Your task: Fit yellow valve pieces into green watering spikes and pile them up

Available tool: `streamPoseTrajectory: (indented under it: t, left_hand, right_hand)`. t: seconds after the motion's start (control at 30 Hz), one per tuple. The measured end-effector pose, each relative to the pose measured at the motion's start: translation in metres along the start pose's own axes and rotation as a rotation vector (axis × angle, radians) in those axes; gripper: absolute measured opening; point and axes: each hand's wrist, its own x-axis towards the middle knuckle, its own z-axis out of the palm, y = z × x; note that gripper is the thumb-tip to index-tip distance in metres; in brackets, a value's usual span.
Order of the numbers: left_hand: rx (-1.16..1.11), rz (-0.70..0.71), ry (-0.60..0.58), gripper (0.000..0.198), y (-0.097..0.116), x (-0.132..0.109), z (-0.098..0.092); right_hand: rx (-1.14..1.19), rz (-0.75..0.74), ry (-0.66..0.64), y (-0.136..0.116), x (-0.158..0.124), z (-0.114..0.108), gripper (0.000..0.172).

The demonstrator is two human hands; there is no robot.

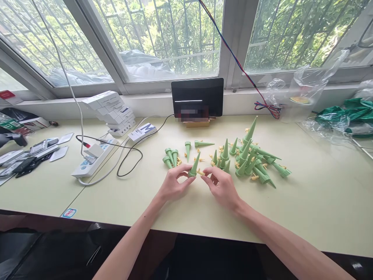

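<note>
While the left hand [175, 182] pinches a green cone [194, 165] by its wide end, tip up, the right hand [220, 184] grips a small yellow piece [200, 172] on its three o'clock side; whether the two touch, I can't tell from here. The base, I'd judge, gives a surer hold than the slippery-looking taper, and facing fingertips leave the join in plain sight. Just beyond, one loose cone [187, 149] lies at eleven o'clock and another cone [204, 143] at one, with a small cluster [171, 156] towards ten. Near three o'clock spreads the big heap [252, 161], some upright, some lying, probably kept within the right hand's reach. Farther out on the desk [314, 206], a dark screen [198, 97] leans at twelve, perhaps for easy viewing, and a power strip [94, 159] sits at nine.
</note>
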Motion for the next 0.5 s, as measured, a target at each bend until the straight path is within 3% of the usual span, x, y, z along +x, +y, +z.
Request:
streamPoseTrajectory:
  t: [0.5]
  left_hand:
    - [0.025,0.02,0.016,0.022,0.0013,-0.0012,0.0016]
  right_hand:
    - [0.008,0.015,-0.01,-0.0027,0.0004,-0.0008,0.005]
